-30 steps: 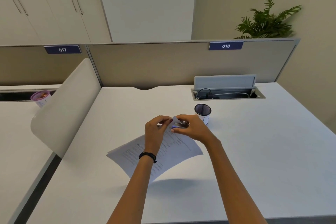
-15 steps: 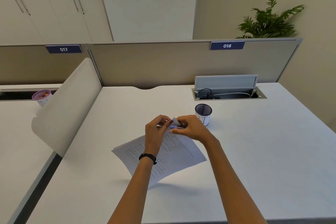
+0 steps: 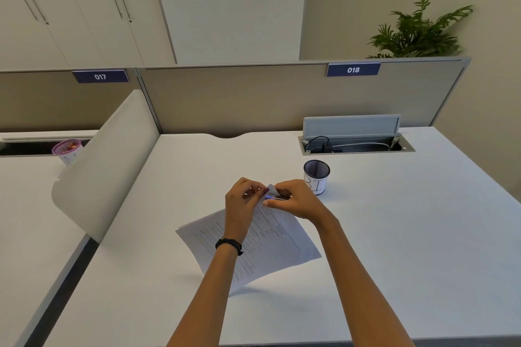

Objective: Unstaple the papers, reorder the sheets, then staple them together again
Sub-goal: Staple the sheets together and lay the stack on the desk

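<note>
Two sides of your desk (image 3: 394, 234) are closed off: the grey partition (image 3: 253, 98) runs along the far edge, and a white rounded divider (image 3: 104, 166) stands along the left edge, between you and the next desk. The right edge and the near edge are free, and the widest bare stretch of top lies to the right of your right arm, with a narrower strip between your left arm and the divider. A recessed cable tray (image 3: 356, 146) sits in the far right part of the top, its lid standing upright behind it, with a black cable and a pale one lying inside. A dark mesh cup (image 3: 316, 176) stands just beyond your right hand (image 3: 296, 201), near it but apart from it; you cannot tell from here what it holds. On the neighbouring desk a purple cup (image 3: 67, 149) shows past the divider with small reddish bits in it. The papers (image 3: 270, 242) lie in the middle of the desk, turned at a slant, their far corner lifted up between your hands and their near corner casting a shadow on the top. Your left hand (image 3: 242, 205) pinches that raised corner with its fingertips, and its forearm, with a black wristband (image 3: 229, 245), crosses over the sheets. Your right hand curls around a small tool (image 3: 275, 198) with a blue tip, which meets the same corner. The two hands are close together, almost touching, at the papers' far end.
</note>
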A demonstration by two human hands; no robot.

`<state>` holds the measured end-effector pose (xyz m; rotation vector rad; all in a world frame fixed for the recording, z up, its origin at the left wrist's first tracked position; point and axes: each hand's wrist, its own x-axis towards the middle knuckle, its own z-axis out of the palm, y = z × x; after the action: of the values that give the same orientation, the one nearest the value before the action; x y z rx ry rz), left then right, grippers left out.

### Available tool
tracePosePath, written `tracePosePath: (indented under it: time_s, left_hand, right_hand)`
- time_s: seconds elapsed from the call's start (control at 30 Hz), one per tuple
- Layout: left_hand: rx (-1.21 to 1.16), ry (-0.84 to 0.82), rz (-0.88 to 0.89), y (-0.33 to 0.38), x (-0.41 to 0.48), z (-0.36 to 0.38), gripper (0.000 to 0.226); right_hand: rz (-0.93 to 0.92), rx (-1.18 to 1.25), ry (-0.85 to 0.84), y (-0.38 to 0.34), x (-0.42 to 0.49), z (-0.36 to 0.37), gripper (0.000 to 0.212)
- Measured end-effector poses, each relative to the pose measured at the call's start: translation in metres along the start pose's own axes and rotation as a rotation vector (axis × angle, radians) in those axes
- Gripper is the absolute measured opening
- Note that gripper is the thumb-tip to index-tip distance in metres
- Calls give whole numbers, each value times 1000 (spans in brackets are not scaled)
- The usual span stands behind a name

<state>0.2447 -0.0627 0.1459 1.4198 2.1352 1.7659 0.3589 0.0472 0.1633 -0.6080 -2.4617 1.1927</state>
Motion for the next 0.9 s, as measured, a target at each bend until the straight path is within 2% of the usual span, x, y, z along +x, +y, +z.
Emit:
tracePosePath:
  time_s: [0.37,0.5,0.7,0.8,0.9]
  left_hand:
    - [-12,-9,-3,1,0,5,1]
    - [-2,-1,10,-1,2,5,2]
    - [5,9,7,-2,3,7,5]
    - [6,29,-16,-2,3,6,2]
    - [-5,63,-34,-3,2,3,2]
  right_hand:
    - [12,89,38,8,0,2,31]
    - [-4,7,30,9,0,2,30]
    - [-20,26,61,11,-2,1,34]
    - [3,108,153,13,-6,-1,32]
    - [36,196,337,26,-12,-4,22]
